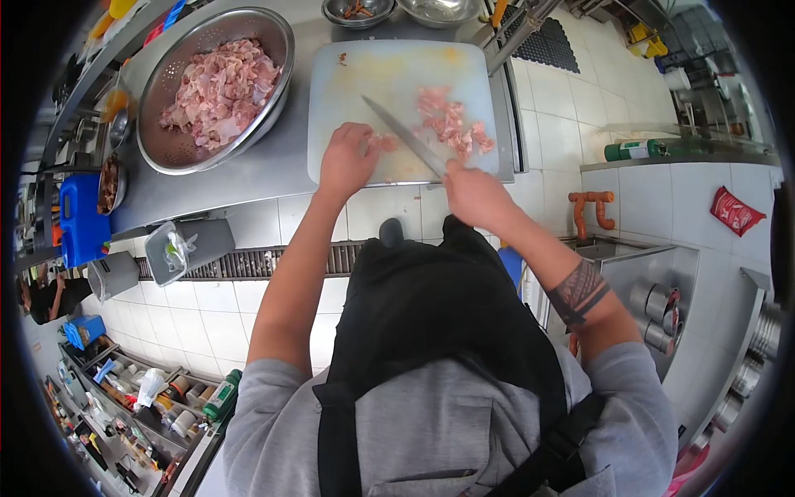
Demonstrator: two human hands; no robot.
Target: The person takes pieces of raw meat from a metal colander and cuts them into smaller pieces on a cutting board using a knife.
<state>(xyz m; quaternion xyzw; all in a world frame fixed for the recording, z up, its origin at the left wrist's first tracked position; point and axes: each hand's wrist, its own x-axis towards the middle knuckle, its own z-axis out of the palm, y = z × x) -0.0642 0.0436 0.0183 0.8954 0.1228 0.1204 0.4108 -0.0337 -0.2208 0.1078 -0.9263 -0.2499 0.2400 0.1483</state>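
A white cutting board (373, 70) lies on the steel counter in front of me. My right hand (476, 195) is closed round the handle of a kitchen knife (404, 135), whose blade points up and left across the board. At the board's left part, my left hand (348, 157) has its fingers curled onto a small piece of raw meat (383, 142). Right of the blade lies a loose pile of cut raw meat (451, 124). To the left stands a large perforated steel colander (284, 62) heaped with raw meat pieces (222, 91).
Two metal bowls (439, 10) sit behind the board, one with orange-brown scraps. A blue jerrycan (79, 217) stands at far left, near a grey bin (217, 240). Below the counter runs a floor drain grate (273, 261). Another person (56, 298) is at far left.
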